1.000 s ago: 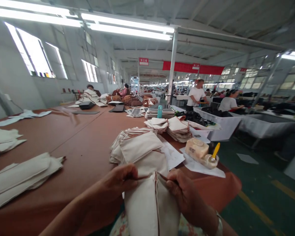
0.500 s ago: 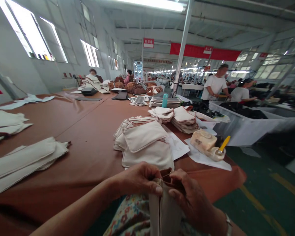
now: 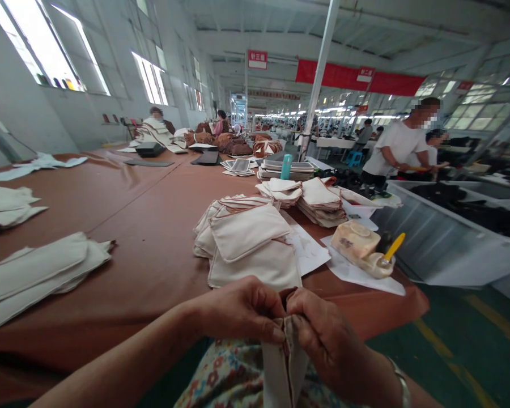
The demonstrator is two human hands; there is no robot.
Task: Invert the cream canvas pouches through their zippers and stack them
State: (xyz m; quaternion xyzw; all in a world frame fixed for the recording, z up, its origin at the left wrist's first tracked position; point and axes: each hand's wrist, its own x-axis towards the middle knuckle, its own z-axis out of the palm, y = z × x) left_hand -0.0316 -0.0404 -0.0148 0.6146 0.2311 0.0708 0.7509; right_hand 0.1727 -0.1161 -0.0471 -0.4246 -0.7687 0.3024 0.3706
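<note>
Over my lap, at the table's front edge, I hold a beige fabric piece [image 3: 276, 371] with a seam or fold running down its middle and some brown material at its top. My left hand [image 3: 249, 311] pinches its upper left edge between thumb and fingers. My right hand [image 3: 323, 334] is closed on the upper right edge, with the fingers of both hands nearly touching. Just beyond them lies a stack of cream fabric pieces [image 3: 250, 232] with brown edging. The lower end of the held piece runs out of view.
A brown-covered table [image 3: 148, 226] carries more cream pieces [image 3: 38, 277] at left. To the right stand a cut-open plastic container [image 3: 357, 241] with a yellow-handled brush [image 3: 394, 247], smaller fabric stacks [image 3: 321, 198] and a teal bottle [image 3: 286, 167]. Beyond the edge, a person [image 3: 402, 147] works by grey bins [image 3: 446, 243].
My right hand has closed in on the top of the fabric piece, nearer my left fingers. The view has shifted slightly. The person in white at right has moved rightwards, handling something yellowish.
</note>
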